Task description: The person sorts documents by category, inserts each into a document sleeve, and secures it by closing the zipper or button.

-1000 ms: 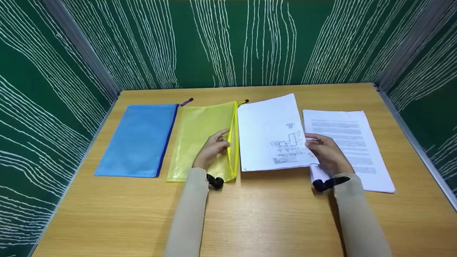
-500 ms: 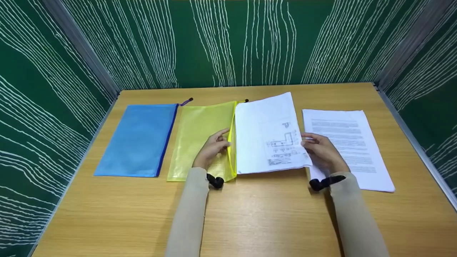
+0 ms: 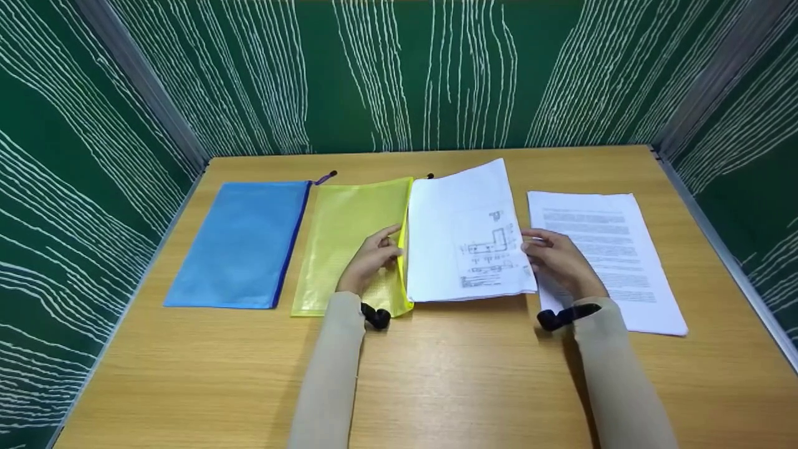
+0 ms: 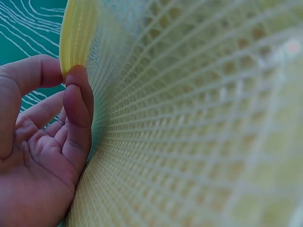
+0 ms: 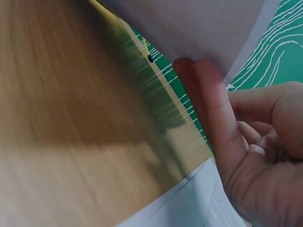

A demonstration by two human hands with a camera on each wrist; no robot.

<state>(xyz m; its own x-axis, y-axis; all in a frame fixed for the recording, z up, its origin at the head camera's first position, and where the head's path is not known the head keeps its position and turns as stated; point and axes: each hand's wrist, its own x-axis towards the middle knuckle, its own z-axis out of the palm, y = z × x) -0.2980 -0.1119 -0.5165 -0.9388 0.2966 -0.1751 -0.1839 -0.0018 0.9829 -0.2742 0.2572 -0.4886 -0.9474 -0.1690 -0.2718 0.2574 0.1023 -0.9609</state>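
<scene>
A person's left hand pinches the parted zip edge of a yellow mesh folder; the right hand grips a printed sheaf, its left side at the folder's mouth, toward the tabletop's far edge. Whether any paper is inside cannot be told. A blue folder lies near the left edge, a text-covered stack near the right.

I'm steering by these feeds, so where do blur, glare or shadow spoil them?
Head: mostly sharp, faint sheen on the table, print on the held paper illegible. Left wrist: dim; the yellow pouch blurs toward the right, bright spot near that edge. Right wrist: soft-edged shadow darkens the blurred table.
</scene>
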